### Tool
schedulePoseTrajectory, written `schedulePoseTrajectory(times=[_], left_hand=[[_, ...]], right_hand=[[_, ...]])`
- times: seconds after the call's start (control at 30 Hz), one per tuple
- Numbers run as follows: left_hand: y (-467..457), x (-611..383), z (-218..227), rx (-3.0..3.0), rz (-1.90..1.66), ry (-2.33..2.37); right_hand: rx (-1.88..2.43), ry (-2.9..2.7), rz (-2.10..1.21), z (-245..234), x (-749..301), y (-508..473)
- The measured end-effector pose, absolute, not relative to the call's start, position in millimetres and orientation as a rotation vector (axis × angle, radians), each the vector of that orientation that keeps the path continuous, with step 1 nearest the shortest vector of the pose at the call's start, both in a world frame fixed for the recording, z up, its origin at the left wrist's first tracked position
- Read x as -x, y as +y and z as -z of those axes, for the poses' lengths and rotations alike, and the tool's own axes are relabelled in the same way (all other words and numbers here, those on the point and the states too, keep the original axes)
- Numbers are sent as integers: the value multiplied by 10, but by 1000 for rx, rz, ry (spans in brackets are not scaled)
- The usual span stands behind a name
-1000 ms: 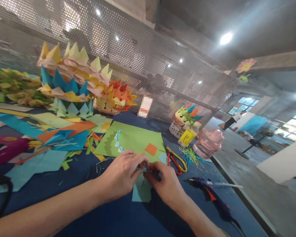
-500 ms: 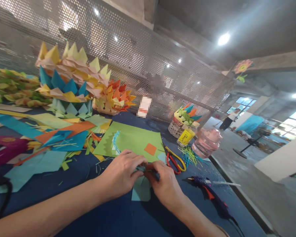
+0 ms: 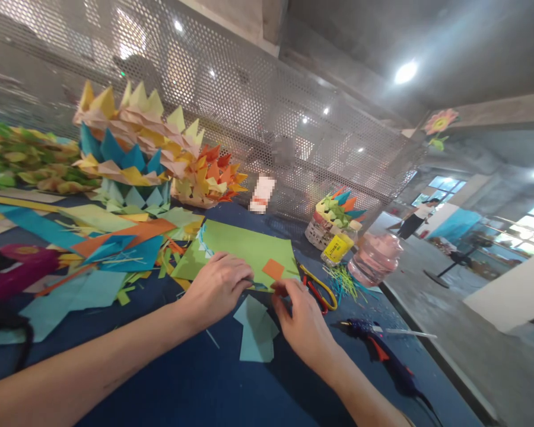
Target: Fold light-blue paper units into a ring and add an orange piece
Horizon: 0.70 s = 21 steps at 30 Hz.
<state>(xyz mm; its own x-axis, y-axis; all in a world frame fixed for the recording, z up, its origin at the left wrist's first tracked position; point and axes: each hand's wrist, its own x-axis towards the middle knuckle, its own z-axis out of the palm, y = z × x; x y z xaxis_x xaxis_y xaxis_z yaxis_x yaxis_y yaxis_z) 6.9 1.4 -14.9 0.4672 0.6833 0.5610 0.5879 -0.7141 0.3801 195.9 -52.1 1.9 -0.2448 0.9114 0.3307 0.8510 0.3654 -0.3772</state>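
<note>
My left hand (image 3: 218,287) rests at the near edge of a green paper sheet (image 3: 244,246), fingers curled in a pinch. My right hand (image 3: 300,320) lies just to its right, thumb and fingers pinched too. A thin teal strip (image 3: 260,286) runs between the two sets of fingertips, one end in each hand. Light blue paper cut-outs (image 3: 256,329) lie flat on the blue table (image 3: 196,385) just below the hands. A small orange square (image 3: 273,268) sits on the green sheet.
Red-and-yellow-handled scissors (image 3: 318,290) lie right of my hands, a dark glue gun (image 3: 382,350) farther right. A yellow-labelled jar (image 3: 338,246), a pink bottle (image 3: 376,258) and a basket (image 3: 324,228) stand behind. Tall folded-paper sculptures (image 3: 129,154) and paper scraps (image 3: 102,243) fill the left; a mesh partition (image 3: 271,112) backs the table.
Both hands moved a little away from me toward the green sheet and drew slightly apart, uncovering the light blue cut-outs that were under them.
</note>
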Motion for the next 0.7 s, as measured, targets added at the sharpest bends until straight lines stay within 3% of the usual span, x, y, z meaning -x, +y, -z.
schedulePoseTrajectory(times=[0.37, 0.7], left_hand=[[207, -207, 258, -2597, -1174, 1008], [32, -134, 158, -2343, -1140, 1050]], right_hand=[[1716, -2240, -123, 31, -1879, -549], [1623, -2231, -237, 1, -1885, -496]])
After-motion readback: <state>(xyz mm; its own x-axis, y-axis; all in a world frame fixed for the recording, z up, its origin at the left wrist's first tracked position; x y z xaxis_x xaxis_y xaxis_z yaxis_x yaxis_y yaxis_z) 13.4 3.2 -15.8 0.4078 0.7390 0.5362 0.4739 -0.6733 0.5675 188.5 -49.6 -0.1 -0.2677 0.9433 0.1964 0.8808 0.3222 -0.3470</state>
